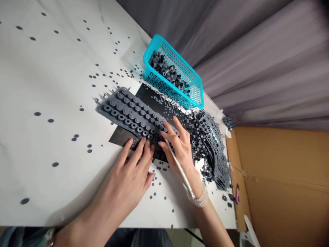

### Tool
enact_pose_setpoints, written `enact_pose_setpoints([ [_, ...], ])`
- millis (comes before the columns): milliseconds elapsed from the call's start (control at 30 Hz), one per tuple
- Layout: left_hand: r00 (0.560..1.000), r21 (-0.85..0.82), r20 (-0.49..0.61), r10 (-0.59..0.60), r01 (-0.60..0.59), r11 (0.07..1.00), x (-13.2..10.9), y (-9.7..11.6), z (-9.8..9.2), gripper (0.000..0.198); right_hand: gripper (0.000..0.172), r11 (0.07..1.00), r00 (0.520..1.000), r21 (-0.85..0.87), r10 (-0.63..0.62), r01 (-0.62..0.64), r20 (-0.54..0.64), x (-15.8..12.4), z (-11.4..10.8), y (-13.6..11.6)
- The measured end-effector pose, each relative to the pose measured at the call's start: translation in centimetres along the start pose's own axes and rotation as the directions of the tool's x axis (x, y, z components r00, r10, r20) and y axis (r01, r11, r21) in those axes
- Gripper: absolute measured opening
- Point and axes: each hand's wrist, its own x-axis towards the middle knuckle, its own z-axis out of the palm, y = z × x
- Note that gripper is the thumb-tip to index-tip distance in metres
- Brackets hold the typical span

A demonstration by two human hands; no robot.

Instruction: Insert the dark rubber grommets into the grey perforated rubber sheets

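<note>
A dark grey rubber sheet (128,111) with rows of raised round pieces lies at an angle over a black mat (119,137). Along the sheet's near edge, my left hand (135,171) rests with its fingers stretched out, fingertips touching the edge. My right hand (180,147) is at the sheet's right end, thumb and fingers bent around a thin white stick (180,168). The stick slants back toward my wrist, and its tip between the fingers is hard to see. Some round pieces under my right hand are hidden.
A turquoise basket (169,82) of small black rubber pieces stands behind the mat. To the right lie loose pieces and a heap of perforated grey sheets (216,151). Small black discs dot the white table (64,75). A cardboard box (282,171) stands beyond its right edge.
</note>
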Motion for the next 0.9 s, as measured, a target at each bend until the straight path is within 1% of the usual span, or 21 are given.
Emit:
enact_pose_setpoints([
  [100, 0.999, -0.015, -0.025, 0.021, -0.021, 1.0, 0.0, -0.1, 0.0, 0.05, 0.012, 0.992, 0.993, 0.042, -0.121, 0.121, -0.007, 0.6, 0.6, -0.6],
  [167, 0.999, -0.015, -0.028, 0.026, -0.027, 1.0, -0.1, -0.1, 0.0, 0.049, 0.011, 0.984, 0.986, 0.067, -0.168, 0.168, -0.008, 1.0, 0.8, -0.7],
  [333, 1.0, 0.011, -0.01, 0.013, -0.013, 1.0, -0.2, 0.0, 0.1, 0.051, 0.01, 0.98, 0.983, 0.077, -0.183, 0.182, 0.008, 1.4, 1.1, -0.5],
  [433, 1.0, 0.009, -0.005, 0.009, -0.009, 1.0, -0.1, 0.1, 0.1, 0.051, 0.009, 0.978, 0.978, 0.055, -0.205, 0.203, 0.038, 1.6, 1.1, -0.5],
  [533, 1.0, -0.002, -0.005, -0.001, 0.001, 1.0, 0.0, 0.1, 0.0, 0.052, 0.013, 0.964, 0.962, 0.001, -0.264, 0.265, 0.073, 1.9, 1.4, -0.2],
  [633, 1.0, -0.002, 0.007, -0.007, 0.007, 1.0, 0.1, 0.1, 0.0, 0.053, 0.016, 0.946, 0.943, -0.017, -0.322, 0.325, 0.084, 2.8, 1.8, 0.5],
  [700, 1.0, 0.001, 0.014, -0.006, 0.006, 1.0, 0.1, 0.1, 0.0, 0.053, 0.017, 0.958, 0.957, -0.015, -0.284, 0.286, 0.061, 3.7, 1.8, 1.3],
  [800, 1.0, -0.001, 0.025, 0.001, -0.001, 1.0, 0.0, 0.1, 0.0, 0.053, 0.019, 0.994, 0.994, -0.012, -0.11, 0.11, -0.018, 5.0, 1.4, 2.4],
  [867, 1.0, -0.005, 0.026, 0.0, 0.0, 1.0, -0.1, 0.0, 0.0, 0.052, 0.019, 1.0, 0.998, -0.008, -0.004, 0.004, -0.062, 5.3, 0.9, 2.8],
  [900, 1.0, -0.007, 0.024, -0.004, 0.004, 1.0, -0.1, 0.1, 0.0, 0.052, 0.019, 1.0, 0.997, -0.004, 0.026, -0.027, -0.078, 5.3, 0.7, 2.8],
])
